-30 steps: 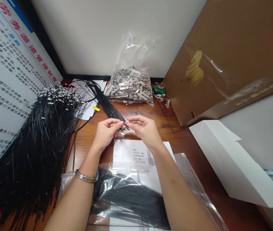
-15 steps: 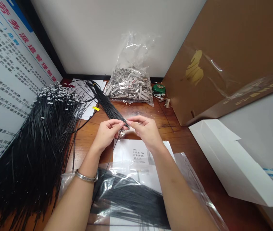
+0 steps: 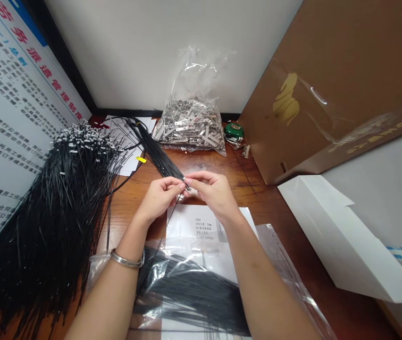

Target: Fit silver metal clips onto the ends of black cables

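Observation:
My left hand (image 3: 160, 196) is closed in a pinch on a thin black wire (image 3: 168, 218), which trails down toward my left forearm. Touching or nearly touching it, my right hand (image 3: 213, 190) pinches a small white piece (image 3: 184, 178) at its fingertips; whether this sits on the wire's end I cannot tell. Just beyond the fingers lies a tied bundle of black wires (image 3: 160, 153), its near ends partly hidden by my hands. Below them, a clear plastic bag (image 3: 272, 241) holding more black wires (image 3: 194, 288) lies over a printed white sheet (image 3: 180, 222).
A tall heap of black wires with white tips (image 3: 45, 212) stands at left. At the back are a clear bag of metal strips (image 3: 190, 125) and a green tape measure (image 3: 234, 131). A brown box (image 3: 328, 71) and white folded card (image 3: 346, 241) flank the right side.
My fingertips have shifted slightly, and the small white piece now shows at my right fingertips. Both arms stay almost where they were.

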Available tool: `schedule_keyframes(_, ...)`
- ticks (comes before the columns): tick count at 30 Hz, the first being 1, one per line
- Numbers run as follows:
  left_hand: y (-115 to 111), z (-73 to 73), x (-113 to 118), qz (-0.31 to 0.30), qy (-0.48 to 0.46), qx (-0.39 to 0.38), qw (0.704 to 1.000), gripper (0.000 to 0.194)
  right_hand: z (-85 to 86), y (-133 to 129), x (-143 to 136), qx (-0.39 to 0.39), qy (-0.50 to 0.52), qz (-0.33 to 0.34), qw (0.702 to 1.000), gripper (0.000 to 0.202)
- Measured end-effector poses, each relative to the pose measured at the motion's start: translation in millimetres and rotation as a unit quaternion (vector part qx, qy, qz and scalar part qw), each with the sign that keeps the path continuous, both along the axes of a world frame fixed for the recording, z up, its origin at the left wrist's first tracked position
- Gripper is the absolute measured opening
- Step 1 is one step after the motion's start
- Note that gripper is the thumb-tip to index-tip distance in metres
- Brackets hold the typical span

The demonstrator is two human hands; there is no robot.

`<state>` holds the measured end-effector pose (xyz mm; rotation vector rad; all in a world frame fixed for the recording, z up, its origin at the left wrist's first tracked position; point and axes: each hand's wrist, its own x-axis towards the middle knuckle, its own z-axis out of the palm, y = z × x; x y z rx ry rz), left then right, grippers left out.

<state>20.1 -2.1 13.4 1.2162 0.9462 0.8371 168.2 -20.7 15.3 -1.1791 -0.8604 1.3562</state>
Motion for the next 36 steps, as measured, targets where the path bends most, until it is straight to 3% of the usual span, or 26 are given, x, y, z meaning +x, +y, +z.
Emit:
schedule_keyframes(15, -0.2, -1.2, -6.9, -0.096, -0.095, -0.112, 0.985, 0.031, 5.1, -0.8, 7.1, -0.012, 0.087, 0.008, 0.996, 0.023)
schedule_keyframes(22, -2.2, 2.2, -4.8, -0.09, -0.086, -0.117, 0.985, 0.029, 4.2, -1.5, 5.3, -0.007, 0.086, 0.025, 0.996, 0.021)
schedule_keyframes(30, 0.9, -4.3, -4.2, -0.06, -0.064, -0.094, 0.992, 0.028, 1.9, -0.1, 6.9, -0.02, 0.048, -0.01, 0.999, 0.025)
schedule_keyframes(36, -0.7, -0.6, -0.9, -0.04, -0.035, -0.075, 0.996, 0.033, 2.2, -1.4, 5.3, -0.016, 0.018, -0.008, 1.0, 0.025)
